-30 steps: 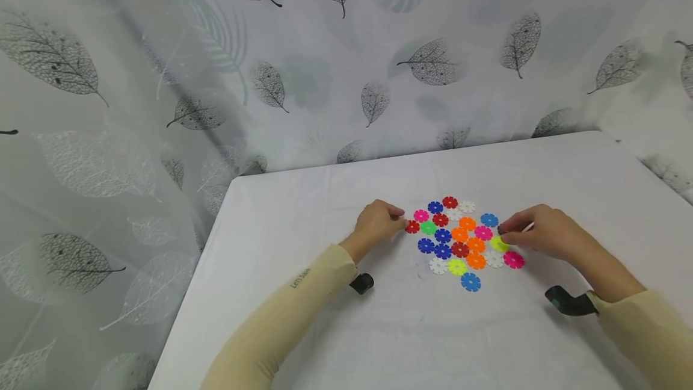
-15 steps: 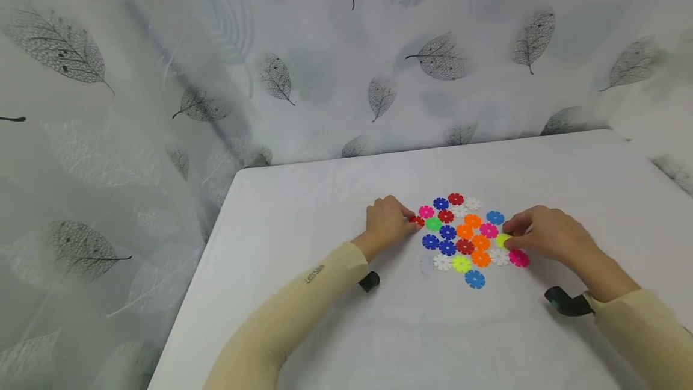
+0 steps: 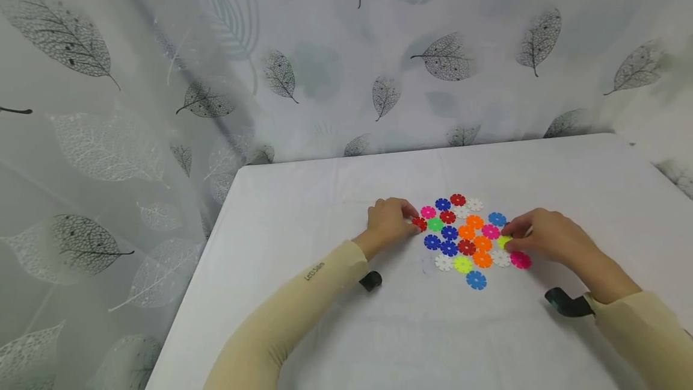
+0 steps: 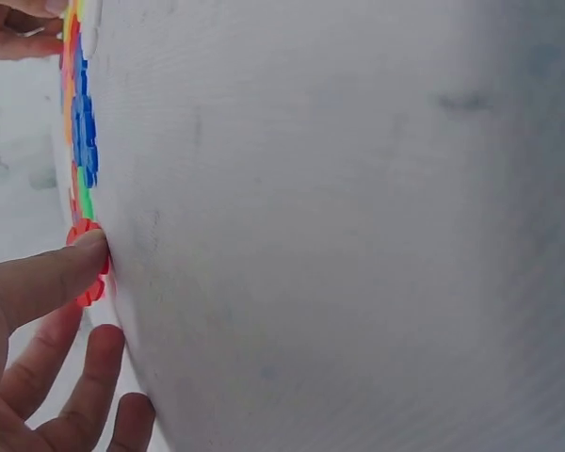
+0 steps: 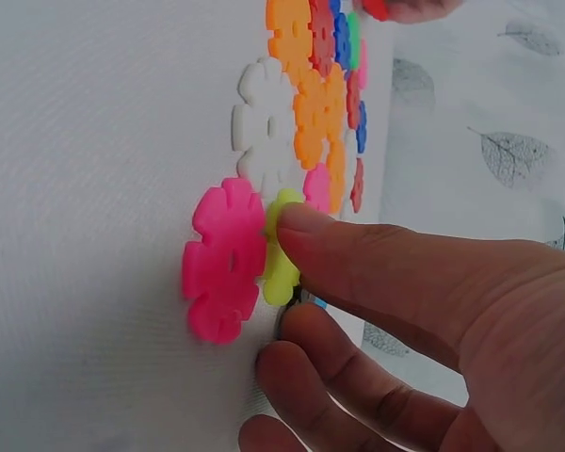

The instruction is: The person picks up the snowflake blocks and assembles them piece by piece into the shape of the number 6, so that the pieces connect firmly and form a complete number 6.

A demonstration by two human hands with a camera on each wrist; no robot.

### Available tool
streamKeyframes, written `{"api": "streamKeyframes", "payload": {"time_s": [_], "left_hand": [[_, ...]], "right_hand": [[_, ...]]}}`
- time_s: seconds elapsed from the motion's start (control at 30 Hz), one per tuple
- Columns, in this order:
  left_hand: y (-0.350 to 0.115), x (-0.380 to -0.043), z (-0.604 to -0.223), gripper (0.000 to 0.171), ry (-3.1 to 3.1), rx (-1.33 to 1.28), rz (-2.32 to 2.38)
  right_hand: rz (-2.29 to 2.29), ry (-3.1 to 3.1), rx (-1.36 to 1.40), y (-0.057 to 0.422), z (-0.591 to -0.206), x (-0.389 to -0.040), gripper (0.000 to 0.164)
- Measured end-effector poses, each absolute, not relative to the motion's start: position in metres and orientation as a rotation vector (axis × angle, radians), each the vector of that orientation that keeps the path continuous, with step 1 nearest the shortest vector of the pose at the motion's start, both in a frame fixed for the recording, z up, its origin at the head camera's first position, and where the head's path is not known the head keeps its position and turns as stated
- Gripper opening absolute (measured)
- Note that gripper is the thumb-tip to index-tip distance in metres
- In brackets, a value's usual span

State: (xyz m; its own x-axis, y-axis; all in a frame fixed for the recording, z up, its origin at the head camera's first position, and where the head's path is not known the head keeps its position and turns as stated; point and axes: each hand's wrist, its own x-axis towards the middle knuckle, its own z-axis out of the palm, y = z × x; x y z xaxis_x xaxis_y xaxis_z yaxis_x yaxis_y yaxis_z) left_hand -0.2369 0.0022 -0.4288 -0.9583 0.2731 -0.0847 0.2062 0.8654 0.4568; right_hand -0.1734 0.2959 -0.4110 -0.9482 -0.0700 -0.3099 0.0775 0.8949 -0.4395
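Note:
Flat notched plastic discs lie in a loose patch on the white table. At its left edge my left hand (image 3: pixel 391 220) pinches a red disc (image 4: pixel 91 290), thumb on the near face, in the left wrist view; the index fingertip is partly hidden. At the right edge my right hand (image 3: pixel 552 239) holds a yellow disc (image 5: pixel 281 273) between thumb and fingers. A small dark piece (image 5: pixel 298 298) shows by the right index finger, too covered to identify. A pink disc (image 5: pixel 224 264) lies beside the yellow one, and a green disc (image 3: pixel 435 224) is close to the red one.
Orange (image 3: pixel 482 243), blue (image 3: pixel 476 280), white (image 3: pixel 444 262) and other red discs (image 3: pixel 467 247) fill the patch between the hands. A white cloth covers the table (image 3: pixel 303 215). Behind hangs a leaf-patterned curtain (image 3: pixel 325 77). Black wrist devices (image 3: pixel 568 302) sit under both forearms.
The view has shifted slightly. My left hand has moved right onto the red disc, its thumb and finger now at the disc's edge. The right hand has stayed at the yellow disc.

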Motion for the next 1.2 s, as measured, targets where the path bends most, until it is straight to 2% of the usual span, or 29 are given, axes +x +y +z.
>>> {"api": "streamKeyframes", "payload": {"time_s": [0.3, 0.5, 0.87, 1.2], "left_hand": [[-0.006, -0.235, -0.430, 0.016, 2.847, 0.384, 0.904], [-0.018, -0.235, -0.431, 0.010, 2.726, 0.281, 1.138], [-0.048, -0.235, -0.415, 0.011, 2.560, 0.216, 1.425], [-0.069, -0.232, -0.407, 0.014, 2.410, 0.193, 1.592]], "right_hand": [[-0.654, 2.705, 0.025, 0.297, -0.411, -0.176, 0.049], [-0.665, 2.710, 0.007, 0.296, -0.410, -0.175, 0.047], [-0.708, 2.720, -0.046, 0.297, -0.410, -0.175, 0.044], [-0.828, 2.713, -0.122, 0.293, -0.409, -0.174, 0.031]]}}
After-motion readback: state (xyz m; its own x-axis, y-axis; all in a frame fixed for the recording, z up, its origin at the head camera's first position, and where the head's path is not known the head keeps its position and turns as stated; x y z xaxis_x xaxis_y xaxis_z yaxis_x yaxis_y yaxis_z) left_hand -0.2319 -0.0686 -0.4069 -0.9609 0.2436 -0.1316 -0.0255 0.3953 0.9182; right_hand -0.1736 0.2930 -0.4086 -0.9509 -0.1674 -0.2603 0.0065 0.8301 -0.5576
